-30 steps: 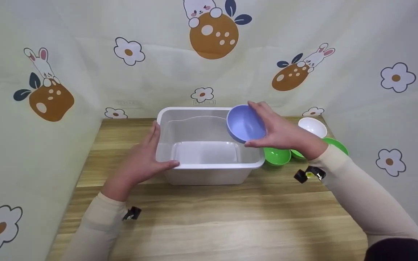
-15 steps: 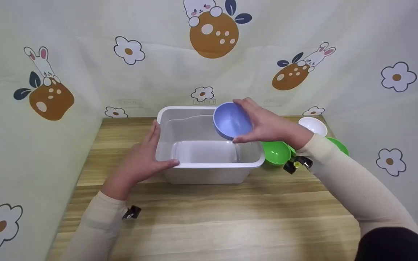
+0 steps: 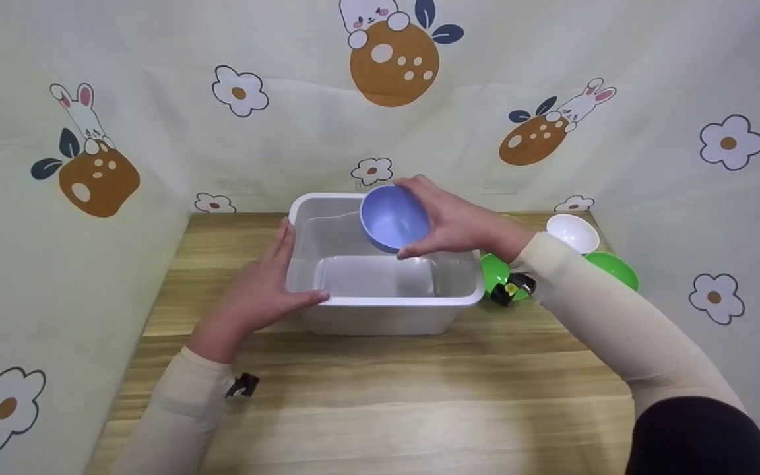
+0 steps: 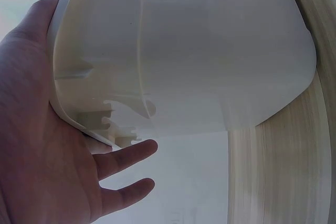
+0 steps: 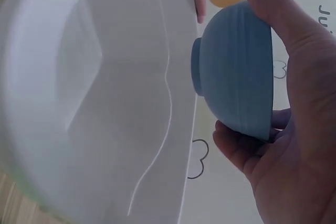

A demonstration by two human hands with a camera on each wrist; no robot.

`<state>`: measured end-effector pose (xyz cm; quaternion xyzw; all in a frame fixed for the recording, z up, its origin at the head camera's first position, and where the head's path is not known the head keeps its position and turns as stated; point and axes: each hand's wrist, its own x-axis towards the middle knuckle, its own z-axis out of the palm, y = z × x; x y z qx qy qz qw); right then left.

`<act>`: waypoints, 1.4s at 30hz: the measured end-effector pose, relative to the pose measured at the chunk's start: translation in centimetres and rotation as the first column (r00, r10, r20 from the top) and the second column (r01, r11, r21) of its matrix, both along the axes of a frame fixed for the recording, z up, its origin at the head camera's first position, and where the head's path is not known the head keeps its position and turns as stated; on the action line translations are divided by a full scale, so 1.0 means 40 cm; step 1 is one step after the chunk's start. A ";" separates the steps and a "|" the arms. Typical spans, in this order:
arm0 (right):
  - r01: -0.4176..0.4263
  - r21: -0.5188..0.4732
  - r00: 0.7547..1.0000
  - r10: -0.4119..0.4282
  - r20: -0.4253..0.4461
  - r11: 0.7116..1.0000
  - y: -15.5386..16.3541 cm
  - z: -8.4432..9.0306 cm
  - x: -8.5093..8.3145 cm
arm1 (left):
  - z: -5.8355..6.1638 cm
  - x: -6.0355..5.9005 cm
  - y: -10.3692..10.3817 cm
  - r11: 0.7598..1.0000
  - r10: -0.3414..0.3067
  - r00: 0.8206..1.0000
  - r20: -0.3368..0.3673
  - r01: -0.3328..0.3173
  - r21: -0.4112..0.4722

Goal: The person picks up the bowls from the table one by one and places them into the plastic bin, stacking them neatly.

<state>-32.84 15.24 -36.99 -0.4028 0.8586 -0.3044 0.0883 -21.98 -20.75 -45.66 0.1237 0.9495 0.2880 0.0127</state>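
Observation:
A blue bowl (image 3: 393, 219) is held by my right hand (image 3: 456, 223), thumb and fingers on opposite sides of its rim. It is tilted above the back part of a white plastic tub (image 3: 380, 320); in the right wrist view the bowl's (image 5: 236, 72) outside and foot ring face the tub. My left hand (image 3: 254, 291) spans the tub's front-left corner, thumb laid on the front rim and fingers straight along the left side. Two of its fingers (image 4: 128, 160) stretch out without gripping in the left wrist view. Nothing is seen inside the tub.
Right of the tub are a white bowl (image 3: 574, 232), a green bowl (image 3: 612, 269) and another green bowl (image 3: 494, 267), partly hidden by my right arm. Wooden tabletop (image 3: 367, 396) lies in front. A printed curtain (image 3: 287, 152) encloses the back and sides.
My right hand has carried the blue bowl leftward over the tub, from above its right side to nearer its middle. The left hand and the tub have stayed in place.

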 end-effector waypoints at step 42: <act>-0.158 0.329 0.917 0.263 -0.302 0.931 -0.189 -0.110 -0.074 | -0.006 0.003 0.001 1.000 -0.019 1.000 -0.022 0.019 -0.001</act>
